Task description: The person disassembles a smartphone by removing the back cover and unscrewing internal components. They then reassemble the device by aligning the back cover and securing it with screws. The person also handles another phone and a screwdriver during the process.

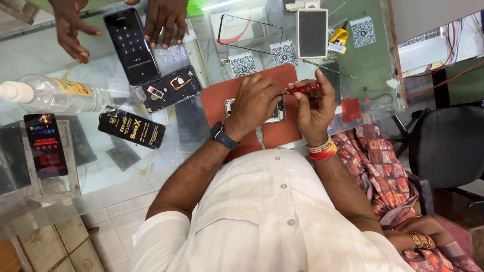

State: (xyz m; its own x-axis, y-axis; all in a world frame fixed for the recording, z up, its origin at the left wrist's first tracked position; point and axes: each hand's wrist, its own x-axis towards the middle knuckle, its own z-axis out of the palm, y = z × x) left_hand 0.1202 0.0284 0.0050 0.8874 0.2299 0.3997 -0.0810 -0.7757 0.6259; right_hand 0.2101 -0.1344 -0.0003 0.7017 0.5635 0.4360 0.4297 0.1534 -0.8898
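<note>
An opened phone (278, 115) lies on a red-brown mat (217, 100) on the glass counter. My left hand (254, 103), with a dark watch on its wrist, rests on the phone and covers most of it. My right hand (313, 108), with red and beaded bands at the wrist, holds a red-handled screwdriver (304, 88). The tool points left toward the phone's upper edge, and its tip is hidden by my left fingers.
Another person's hands (164, 17) touch a black phone with a lit keypad (130, 45) at the top left. Nearby lie a phone back cover (169, 88), a clear bottle (55, 93), a black packet (131, 128), a glass screen panel (249, 32) and a yellow tube (339, 38). A seated person's bangled arm (418, 236) is at lower right.
</note>
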